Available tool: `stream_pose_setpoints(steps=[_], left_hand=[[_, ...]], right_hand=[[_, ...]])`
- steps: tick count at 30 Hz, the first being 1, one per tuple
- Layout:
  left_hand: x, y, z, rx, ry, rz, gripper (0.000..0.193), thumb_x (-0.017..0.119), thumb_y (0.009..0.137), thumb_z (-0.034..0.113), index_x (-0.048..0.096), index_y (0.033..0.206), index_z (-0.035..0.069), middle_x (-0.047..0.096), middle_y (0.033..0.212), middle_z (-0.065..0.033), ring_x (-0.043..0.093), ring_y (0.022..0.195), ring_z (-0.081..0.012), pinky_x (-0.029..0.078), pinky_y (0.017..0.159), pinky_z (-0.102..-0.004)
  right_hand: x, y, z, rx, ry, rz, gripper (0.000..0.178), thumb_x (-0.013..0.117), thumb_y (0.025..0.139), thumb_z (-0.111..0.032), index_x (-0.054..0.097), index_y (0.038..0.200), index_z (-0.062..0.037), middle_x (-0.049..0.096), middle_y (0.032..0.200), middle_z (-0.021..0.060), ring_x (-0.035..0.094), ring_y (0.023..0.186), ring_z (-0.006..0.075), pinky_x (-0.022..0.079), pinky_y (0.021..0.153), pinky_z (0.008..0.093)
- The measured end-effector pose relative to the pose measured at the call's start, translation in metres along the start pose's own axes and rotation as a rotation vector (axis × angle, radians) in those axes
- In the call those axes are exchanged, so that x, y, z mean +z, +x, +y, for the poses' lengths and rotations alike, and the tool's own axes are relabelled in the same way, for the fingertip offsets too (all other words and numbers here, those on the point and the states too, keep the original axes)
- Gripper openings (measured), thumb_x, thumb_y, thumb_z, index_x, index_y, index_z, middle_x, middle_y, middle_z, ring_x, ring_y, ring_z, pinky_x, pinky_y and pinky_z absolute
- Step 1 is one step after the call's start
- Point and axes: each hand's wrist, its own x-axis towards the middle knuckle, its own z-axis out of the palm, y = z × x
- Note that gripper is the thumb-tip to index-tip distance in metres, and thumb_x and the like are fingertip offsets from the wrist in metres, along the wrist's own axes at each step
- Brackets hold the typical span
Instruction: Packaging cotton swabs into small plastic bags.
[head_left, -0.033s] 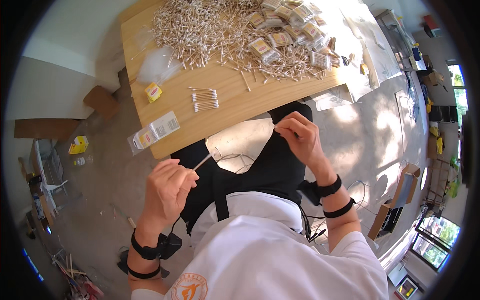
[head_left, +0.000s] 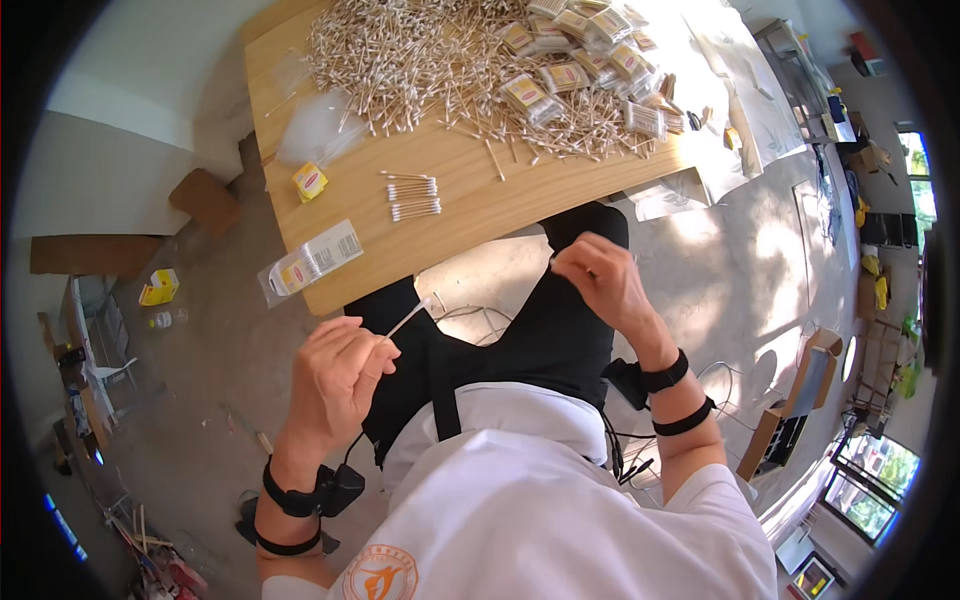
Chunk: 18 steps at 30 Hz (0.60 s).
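Observation:
My left hand (head_left: 345, 370) is closed in a pinch on a cotton swab (head_left: 407, 319), whose white tip points up and to the right over my lap. Across from it, my right hand (head_left: 605, 282) is also pinched closed, beyond my right thigh. A tiny whitish bit shows at its fingertips, too small to name. On the table (head_left: 520, 200), a short row of cotton swabs (head_left: 414, 198) lies side by side. Left of that row are a yellow label card (head_left: 310, 182) and a clear packet with a printed card (head_left: 315, 262) at the table's near-left corner.
A large heap of loose swabs (head_left: 400, 70) covers the table's far part. Several filled swab packets (head_left: 590, 60) lie on its right side. Clear plastic bags (head_left: 318, 130) lie at the left. Cables (head_left: 475, 320) and an open cardboard box (head_left: 790, 410) are on the floor.
My right hand has shifted slightly and is a little blurred. The swab's tip in my left hand looks narrower than before. The table's things appear unchanged.

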Motion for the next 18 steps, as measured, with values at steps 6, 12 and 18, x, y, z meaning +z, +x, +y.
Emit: stream_pose_setpoints(steps=[6, 12, 18], left_hand=[[0.009, 0.008, -0.003, -0.122, -0.344, -0.006, 0.029, 0.051, 0.102, 0.016, 0.066, 0.082, 0.001, 0.065, 0.066, -0.0071, 0.063, 0.064, -0.0240, 0.051, 0.079, -0.0369], [0.037, 0.023, -0.033, -0.400, -0.687, -0.212, 0.042, 0.046, 0.107, 0.027, 0.066, 0.081, 0.000, 0.065, 0.067, -0.0060, 0.060, 0.065, -0.0127, 0.047, 0.065, -0.0273], [0.078, 0.052, -0.058, -0.385, -0.715, -0.385, 0.040, 0.051, 0.105, 0.031, 0.068, 0.091, -0.002, 0.068, 0.073, -0.0076, 0.063, 0.069, -0.0135, 0.049, 0.067, -0.0283]], right_hand=[[0.054, -0.023, 0.000, -0.078, -0.092, -0.222, 0.027, 0.068, 0.090, -0.025, 0.060, 0.074, -0.0051, 0.060, 0.072, 0.0117, 0.063, 0.068, 0.0333, 0.048, 0.058, 0.0429], [0.040, 0.005, -0.035, 0.039, -0.114, -0.021, 0.039, 0.078, 0.076, -0.018, 0.065, 0.112, -0.0080, 0.065, 0.087, 0.0078, 0.066, 0.082, 0.0281, 0.053, 0.069, 0.0388], [0.056, 0.038, -0.028, -0.325, 0.002, -0.191, 0.037, 0.060, 0.085, -0.013, 0.063, 0.121, -0.0059, 0.065, 0.103, 0.0105, 0.064, 0.098, 0.0299, 0.053, 0.084, 0.0374]])
